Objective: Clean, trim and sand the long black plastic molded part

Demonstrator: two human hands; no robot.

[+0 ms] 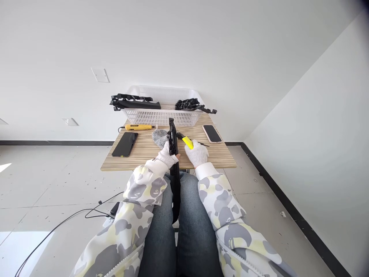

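Observation:
My left hand [167,155], in a white knit glove with a bare thumb tip showing, is closed around a long black plastic part [175,181]. The part stands lengthwise in front of me, its lower end between my knees and its upper end above the table. To the right of it, my gloved right hand [197,153] grips a yellow utility knife [188,142]. The knife points up and left, apart from the part; whether its blade is out I cannot tell. A grey speckled cloth or glove [160,137] lies behind my left hand.
A white plastic basket [161,117] stands at the table's back, with several black plastic parts [138,103] jutting over its rim. On the wooden table [144,159] lie a yellow corded tool [138,127], a black phone [125,144] and a pink-edged phone [212,134]. Walls rise behind and right.

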